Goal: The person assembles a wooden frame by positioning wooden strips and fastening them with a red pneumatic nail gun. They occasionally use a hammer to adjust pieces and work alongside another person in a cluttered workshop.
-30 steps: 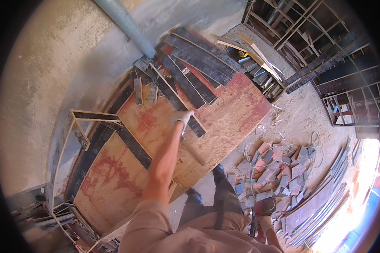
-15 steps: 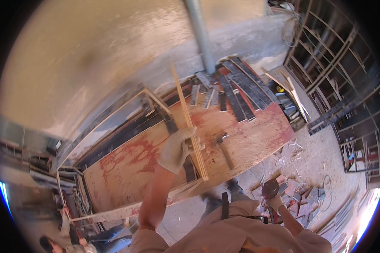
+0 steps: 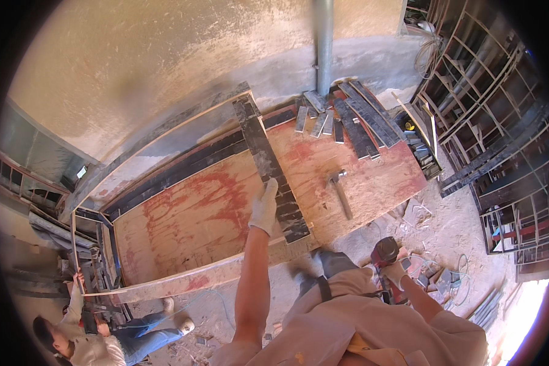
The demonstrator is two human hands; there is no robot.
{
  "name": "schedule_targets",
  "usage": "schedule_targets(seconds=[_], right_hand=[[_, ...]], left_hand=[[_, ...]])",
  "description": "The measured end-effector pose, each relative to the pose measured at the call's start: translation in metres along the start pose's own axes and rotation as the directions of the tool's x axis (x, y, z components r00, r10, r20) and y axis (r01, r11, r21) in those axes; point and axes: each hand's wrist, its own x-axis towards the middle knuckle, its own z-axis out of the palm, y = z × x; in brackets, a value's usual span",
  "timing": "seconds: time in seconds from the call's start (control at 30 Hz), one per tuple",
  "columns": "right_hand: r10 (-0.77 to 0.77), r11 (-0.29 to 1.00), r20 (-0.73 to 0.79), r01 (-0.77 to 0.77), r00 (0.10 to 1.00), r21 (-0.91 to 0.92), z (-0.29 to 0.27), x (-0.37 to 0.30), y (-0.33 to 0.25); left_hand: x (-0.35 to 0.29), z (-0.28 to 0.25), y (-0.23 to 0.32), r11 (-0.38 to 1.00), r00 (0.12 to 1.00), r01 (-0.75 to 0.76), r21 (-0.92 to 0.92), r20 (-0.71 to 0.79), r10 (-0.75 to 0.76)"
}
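My left hand [image 3: 264,210], in a pale work glove, grips the left edge of a long dark board [image 3: 259,143]. The board lies across a wooden frame [image 3: 165,290], spanning from its wall side to its near side, dark face up. Lower right, beside my hip, my gloved right hand [image 3: 396,274] is wrapped round a red-and-black power tool [image 3: 385,251] with a rounded dark head. Its exact kind is not plain. A claw hammer [image 3: 341,195] with a wooden handle rests on the red-stained plywood table [image 3: 384,189], right of the board.
Several dark planks [image 3: 366,125] and short offcuts lie at the table's far right. A pipe [image 3: 324,49] runs down the wall. Metal racks [image 3: 470,91] stand right. A co-worker [image 3: 91,341] is at the frame's left end. Scraps and a hose [image 3: 463,287] litter the floor.
The board in my left hand was tilted with its pale edges up; it has come down dark face up across the frame. My right hand keeps the power tool low. The view has shifted.
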Motion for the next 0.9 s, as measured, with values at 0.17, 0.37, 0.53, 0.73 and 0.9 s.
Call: schedule_targets(seconds=[0.17, 0.37, 0.53, 0.73, 0.9], right_hand=[[-0.143, 0.984, -0.032, 0.139, 0.989, -0.115, 0.021, 0.012, 0.042], [-0.419, 0.818, 0.017, 0.385, 0.908, -0.428, 0.017, 0.077, 0.080], [-0.046, 0.989, 0.002, 0.046, 0.999, -0.143, 0.034, 0.035, -0.051], [-0.031, 0.998, 0.066, 0.035, 0.997, -0.060, 0.013, 0.087, -0.119], [-0.065, 0.980, 0.067, 0.077, 0.996, -0.186, 0.013, 0.091, -0.215]], left_hand=[[0.011, 0.016, 0.000, 0.998, 0.996, -0.065, 0.004, -0.065, 0.065], [0.024, 0.032, 0.004, 0.967, 0.976, -0.169, 0.191, -0.106, 0.191], [0.006, 0.037, 0.009, 0.975, 0.980, -0.138, 0.172, -0.118, 0.159], [-0.001, 0.047, 0.022, 0.975, 0.980, -0.099, 0.199, -0.150, 0.130], [-0.007, 0.046, 0.017, 0.958, 0.972, -0.076, 0.276, -0.195, 0.133]])
